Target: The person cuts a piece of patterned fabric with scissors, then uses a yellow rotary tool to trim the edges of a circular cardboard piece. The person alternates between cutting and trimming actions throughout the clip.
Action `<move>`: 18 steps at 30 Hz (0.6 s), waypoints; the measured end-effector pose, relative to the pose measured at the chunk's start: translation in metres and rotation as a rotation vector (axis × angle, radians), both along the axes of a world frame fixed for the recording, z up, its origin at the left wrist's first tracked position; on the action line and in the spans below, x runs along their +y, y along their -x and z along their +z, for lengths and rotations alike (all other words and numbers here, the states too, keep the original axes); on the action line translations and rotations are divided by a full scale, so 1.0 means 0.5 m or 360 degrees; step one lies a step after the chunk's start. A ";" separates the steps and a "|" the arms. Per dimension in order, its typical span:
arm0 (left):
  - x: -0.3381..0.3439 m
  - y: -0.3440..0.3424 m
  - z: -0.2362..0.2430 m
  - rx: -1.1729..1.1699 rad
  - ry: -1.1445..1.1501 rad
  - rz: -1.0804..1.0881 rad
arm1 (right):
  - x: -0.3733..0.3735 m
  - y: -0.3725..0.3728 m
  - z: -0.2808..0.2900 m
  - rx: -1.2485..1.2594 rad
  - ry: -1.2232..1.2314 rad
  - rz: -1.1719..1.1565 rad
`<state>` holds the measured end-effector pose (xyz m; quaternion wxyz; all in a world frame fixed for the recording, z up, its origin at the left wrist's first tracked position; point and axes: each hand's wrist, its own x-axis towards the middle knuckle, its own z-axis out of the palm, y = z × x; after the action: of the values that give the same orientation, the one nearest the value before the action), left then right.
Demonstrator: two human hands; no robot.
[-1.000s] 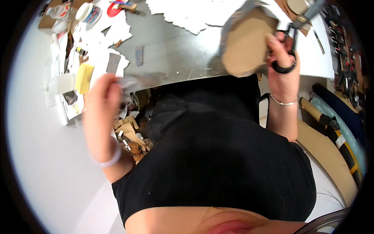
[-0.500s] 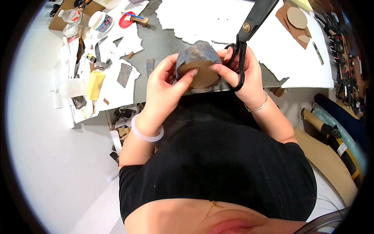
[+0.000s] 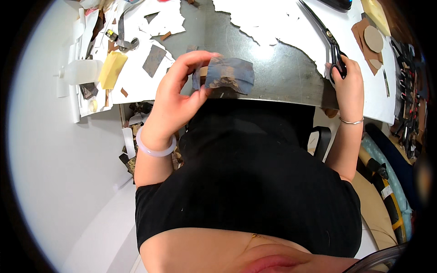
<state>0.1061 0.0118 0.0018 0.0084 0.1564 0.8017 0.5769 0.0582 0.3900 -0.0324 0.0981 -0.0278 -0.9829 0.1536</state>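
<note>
Blue-grey material mottled with brown forms a small curved piece (image 3: pixel 231 75), held at its left end between the thumb and fingers of my left hand (image 3: pixel 180 86). It hangs over the front edge of the worktable, its patterned side showing. A strip of brown shows in a gap by my fingers; the rest of its inside is hidden. Off to the right, my right hand (image 3: pixel 350 84) has its fingers about the handle loops of large black scissors (image 3: pixel 329 35). Their blades point away over white paper on the table and look closed.
A grey metal tabletop (image 3: pixel 214 36) lies between torn white sheets (image 3: pixel 282 18). At left are a yellow block (image 3: pixel 113 69), a translucent bottle (image 3: pixel 84 73), a tape roll (image 3: pixel 132 44) and scraps. Brown pieces (image 3: pixel 364 43) and a thin tool (image 3: pixel 386 82) lie at right, near fabric rolls (image 3: pixel 391 168).
My hands have moved apart. The right hand has let go of the curved piece and carried the scissors to the right. The left hand has turned the piece, so its brown face no longer shows.
</note>
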 end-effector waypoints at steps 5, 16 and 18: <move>0.006 0.015 0.002 0.0151 0.0132 -0.0126 | 0.012 0.010 -0.008 0.0014 -0.0040 0.0076; 0.023 0.019 0.000 0.0134 0.0333 -0.0249 | -0.003 -0.004 0.010 -0.0050 -0.0197 0.0103; 0.022 0.018 -0.001 0.0135 0.0378 -0.0282 | -0.019 -0.009 0.029 0.0046 -0.0128 0.0270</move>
<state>0.0971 0.0229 0.0014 0.0437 0.2487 0.8470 0.4678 0.0629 0.3805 -0.0178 0.1001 0.0619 -0.9855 0.1223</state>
